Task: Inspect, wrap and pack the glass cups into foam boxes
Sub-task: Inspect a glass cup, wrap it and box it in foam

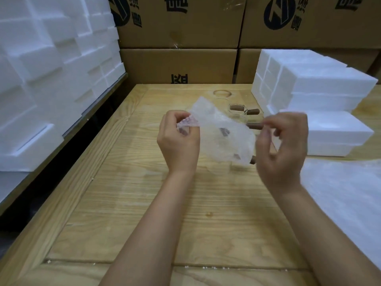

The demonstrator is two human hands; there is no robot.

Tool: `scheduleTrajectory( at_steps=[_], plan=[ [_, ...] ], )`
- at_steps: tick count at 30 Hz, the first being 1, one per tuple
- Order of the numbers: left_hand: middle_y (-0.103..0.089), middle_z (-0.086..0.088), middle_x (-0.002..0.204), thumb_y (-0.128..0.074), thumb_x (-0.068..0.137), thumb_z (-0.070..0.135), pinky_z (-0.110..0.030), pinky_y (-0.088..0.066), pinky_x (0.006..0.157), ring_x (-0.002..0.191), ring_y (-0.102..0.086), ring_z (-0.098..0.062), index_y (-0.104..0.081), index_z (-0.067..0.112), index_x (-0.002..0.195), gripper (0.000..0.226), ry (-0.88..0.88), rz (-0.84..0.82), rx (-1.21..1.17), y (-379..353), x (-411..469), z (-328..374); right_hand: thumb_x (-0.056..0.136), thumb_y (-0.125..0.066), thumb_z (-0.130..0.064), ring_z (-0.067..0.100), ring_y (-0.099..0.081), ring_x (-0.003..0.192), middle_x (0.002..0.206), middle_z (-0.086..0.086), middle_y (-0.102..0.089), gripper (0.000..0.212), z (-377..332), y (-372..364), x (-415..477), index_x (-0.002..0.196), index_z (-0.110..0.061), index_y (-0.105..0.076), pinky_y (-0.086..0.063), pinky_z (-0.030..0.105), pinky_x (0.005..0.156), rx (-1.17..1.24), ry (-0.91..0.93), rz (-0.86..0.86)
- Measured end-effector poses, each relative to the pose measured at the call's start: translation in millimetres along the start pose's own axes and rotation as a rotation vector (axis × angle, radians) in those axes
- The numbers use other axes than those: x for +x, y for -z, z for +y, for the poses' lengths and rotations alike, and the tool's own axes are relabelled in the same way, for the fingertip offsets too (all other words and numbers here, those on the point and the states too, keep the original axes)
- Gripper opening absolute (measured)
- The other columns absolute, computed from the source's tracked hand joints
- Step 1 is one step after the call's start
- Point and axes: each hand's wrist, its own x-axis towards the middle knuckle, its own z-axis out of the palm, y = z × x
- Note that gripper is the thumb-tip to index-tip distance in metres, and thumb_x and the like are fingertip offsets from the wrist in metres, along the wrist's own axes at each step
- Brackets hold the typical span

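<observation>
Left hand (179,139) and right hand (282,145) each pinch an edge of the wrap sheet (222,133) (translucent) above the table (144,203).

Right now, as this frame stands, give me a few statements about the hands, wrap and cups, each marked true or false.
1. Both hands pinch the sheet. True: the left hand and the right hand each hold an edge.
2. The cups stand inside a foam box. False: they stand on the bare table, beyond the sheet.
3. Foam boxes are stacked on the table's right side. True.
4. The left hand rests flat on the table. False: it is raised, pinching the sheet's corner.
5. The table is metal. False: it is wood.
</observation>
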Motion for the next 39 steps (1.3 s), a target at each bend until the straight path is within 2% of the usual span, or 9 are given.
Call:
scheduleTrajectory(
  at_steps=[4, 7, 14, 17, 24, 28, 33, 36, 39],
  plan=[
    [-0.059, 0.004, 0.082, -0.067, 0.073, -0.001, -0.027, -0.046, 0.061, 0.075, -0.048, -0.003, -0.063, 0.005, 0.085, 0.015, -0.086, 0.003, 0.071, -5, -8, 1, 0.087, -0.063, -0.026, 0.028, -0.043, 0.097, 0.11, 0.008, -0.039, 0.016, -9, -13, -29, 0.098, -0.017, -0.069, -0.046, 0.04, 0.076, -0.197, 0.276, -0.217],
    [-0.06, 0.003, 0.079, -0.065, 0.073, 0.004, -0.016, -0.041, 0.062, 0.073, -0.048, -0.003, -0.063, 0.004, 0.086, 0.013, -0.081, 0.002, 0.073, -1, -10, -1, 0.089, -0.06, -0.033, 0.029, -0.038, 0.105, 0.118, 0.008, -0.035, 0.026, -8, -19, -28, 0.092, -0.011, -0.074, -0.044, 0.039, 0.088, -0.315, 0.175, -0.286],
    [-0.06, -0.004, 0.074, -0.062, 0.078, 0.014, -0.007, -0.032, 0.058, 0.067, -0.046, -0.005, -0.064, 0.003, 0.078, 0.011, -0.135, -0.083, 0.073, 5, -15, -4, 0.095, -0.043, -0.017, 0.035, -0.062, 0.091, 0.097, 0.012, -0.068, 0.031, -4, -6, -18, 0.095, -0.002, -0.07, -0.041, 0.042, 0.083, -0.324, -0.07, -0.3],
    [-0.057, 0.002, 0.076, -0.057, 0.08, 0.025, -0.006, -0.032, 0.06, 0.066, -0.045, -0.004, -0.064, 0.002, 0.081, 0.024, -0.194, -0.112, 0.04, 6, -17, -2, 0.087, -0.06, -0.003, 0.036, -0.061, 0.095, 0.106, 0.017, -0.065, 0.02, -4, -6, -14, 0.104, 0.003, -0.067, -0.046, 0.038, 0.086, -0.301, -0.102, -0.296],
    [-0.063, -0.002, 0.091, -0.048, 0.091, 0.023, -0.012, -0.042, 0.064, 0.075, -0.056, -0.01, -0.064, -0.001, 0.102, 0.031, -0.275, -0.102, -0.004, 4, -19, 2, 0.079, -0.069, 0.007, 0.027, -0.023, 0.141, 0.15, 0.02, -0.028, 0.073, -1, -11, -5, 0.143, 0.004, -0.033, -0.016, 0.018, 0.117, -0.187, 0.081, -0.467],
    [-0.064, -0.006, 0.075, -0.052, 0.092, 0.02, -0.017, -0.037, 0.054, 0.062, -0.048, -0.007, -0.07, 0.0, 0.093, 0.026, -0.276, -0.068, 0.125, 2, -18, -3, 0.082, -0.057, 0.013, 0.027, -0.039, 0.135, 0.14, 0.007, -0.044, 0.054, 5, -5, -11, 0.132, -0.006, -0.05, -0.032, 0.037, 0.113, 0.075, 0.05, -0.346],
    [-0.053, 0.006, 0.064, -0.061, 0.09, 0.01, -0.016, -0.033, 0.054, 0.054, -0.042, -0.005, -0.073, -0.001, 0.087, 0.017, -0.158, -0.07, 0.115, -3, -21, -5, 0.075, -0.044, 0.003, 0.007, -0.046, 0.078, 0.097, -0.014, -0.046, 0.033, 11, 6, -17, 0.093, -0.025, -0.046, -0.038, 0.016, 0.07, 0.135, -0.52, 0.063],
    [-0.048, 0.01, 0.065, -0.06, 0.09, 0.01, -0.008, -0.029, 0.056, 0.051, -0.04, 0.001, -0.073, -0.001, 0.086, 0.017, -0.077, -0.064, 0.079, -3, -21, -7, 0.085, -0.049, -0.006, 0.0, -0.047, 0.067, 0.094, -0.006, -0.058, 0.02, 30, 10, -17, 0.089, -0.025, -0.055, -0.036, 0.019, 0.061, 0.027, -1.035, -0.279],
    [-0.049, 0.01, 0.064, -0.059, 0.09, 0.013, -0.012, -0.031, 0.056, 0.053, -0.041, 0.001, -0.074, 0.0, 0.086, 0.02, -0.029, -0.059, 0.03, -4, -19, -7, 0.087, -0.057, -0.013, 0.015, -0.05, 0.059, 0.091, 0.003, -0.067, 0.012, 40, 13, -11, 0.093, -0.02, -0.064, -0.04, 0.027, 0.052, 0.179, -1.259, -0.572]
  ],
)
